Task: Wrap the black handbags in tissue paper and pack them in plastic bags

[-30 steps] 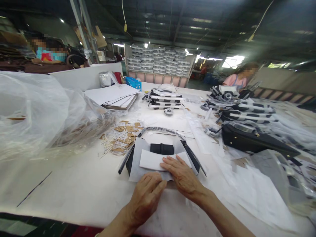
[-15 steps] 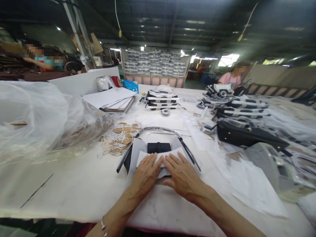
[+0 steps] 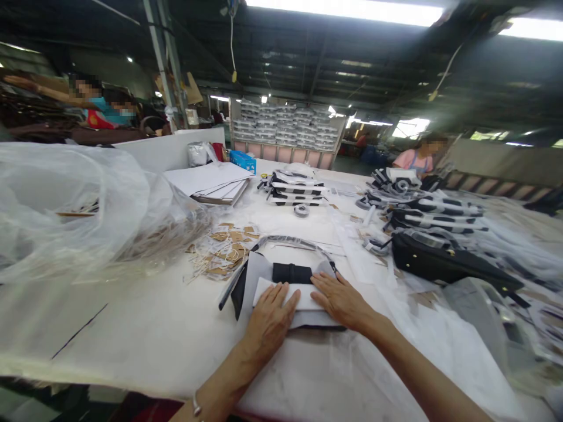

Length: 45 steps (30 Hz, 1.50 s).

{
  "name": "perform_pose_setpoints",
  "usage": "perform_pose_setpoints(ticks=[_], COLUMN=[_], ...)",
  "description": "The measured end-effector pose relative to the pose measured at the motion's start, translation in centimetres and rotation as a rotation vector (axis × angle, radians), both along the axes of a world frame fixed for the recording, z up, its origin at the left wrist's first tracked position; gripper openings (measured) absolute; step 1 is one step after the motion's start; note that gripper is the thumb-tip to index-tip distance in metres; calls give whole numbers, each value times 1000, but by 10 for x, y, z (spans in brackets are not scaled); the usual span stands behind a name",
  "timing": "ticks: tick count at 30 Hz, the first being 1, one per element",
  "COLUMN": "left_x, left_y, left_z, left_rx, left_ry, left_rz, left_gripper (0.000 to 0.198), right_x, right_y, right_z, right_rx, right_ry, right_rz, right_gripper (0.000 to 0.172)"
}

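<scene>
A black handbag (image 3: 238,296) lies on the white table in front of me, its wrapped handle (image 3: 290,239) arching away. Pale grey wrapping sheet (image 3: 256,266) covers much of it, leaving a black strap-like part (image 3: 291,273) showing in the middle. Across the front sits a folded white sheet (image 3: 303,299). My left hand (image 3: 272,316) lies flat on this sheet, fingers stretched out. My right hand (image 3: 338,299) rests open on the right side of the wrapping, its fingertips near the black part and the handle's end.
Loose brown tags with white strings (image 3: 226,249) lie left of the bag. Clear plastic bags (image 3: 88,205) heap at far left. White boards (image 3: 211,179) and wrapped bags (image 3: 297,190) stand behind. At right are a black bag (image 3: 440,258) and a tape dispenser (image 3: 479,310).
My right hand has moved right and away from my left hand, toward the bag's right side. My left hand stays on the white sheet. The camera view has tilted up slightly.
</scene>
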<state>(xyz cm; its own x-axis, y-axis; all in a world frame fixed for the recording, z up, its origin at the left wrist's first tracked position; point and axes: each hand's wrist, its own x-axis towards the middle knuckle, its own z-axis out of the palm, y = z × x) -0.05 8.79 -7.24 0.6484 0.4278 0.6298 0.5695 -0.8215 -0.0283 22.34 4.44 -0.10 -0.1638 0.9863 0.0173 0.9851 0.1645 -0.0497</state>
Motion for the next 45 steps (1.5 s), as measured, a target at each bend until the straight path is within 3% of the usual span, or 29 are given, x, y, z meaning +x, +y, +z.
perform_pose_setpoints(ticks=[6, 9, 13, 17, 21, 25, 28, 40, 45], left_x=[1, 1, -6, -17, -17, -5, 2, -10, -11], left_y=[-1, -1, -2, -1, -3, -13, -18, 14, 18], left_z=[-2, -2, 6, 16, 16, 12, 18, 60, 76], left_rx=[-51, -62, -88, -83, 90, 231, 195, -14, -58], left_ry=[0, 7, 53, 213, 345, 405, 454, 441, 425], left_rz=[6, 3, -64, -194, -149, -38, -16, -243, -253], left_gripper=[41, 41, 44, 61, 48, 46, 46, 49, 54], right_x=[-37, -53, -51, -47, -50, -50, -48, -62, -67], right_y=[-6, -20, -36, -37, -37, -36, -33, -34, -27], right_z=[29, 17, -8, -9, -14, -26, -28, -26, -6], right_rx=[256, 197, 69, 7, 55, 123, 130, 385, 286], right_ry=[-31, 21, 3, 1, -20, -44, -44, -46, -91], right_rz=[94, 110, 76, 98, 91, 85, 96, -6, -26], right_gripper=[41, 51, 79, 86, 90, 88, 86, 65, 44])
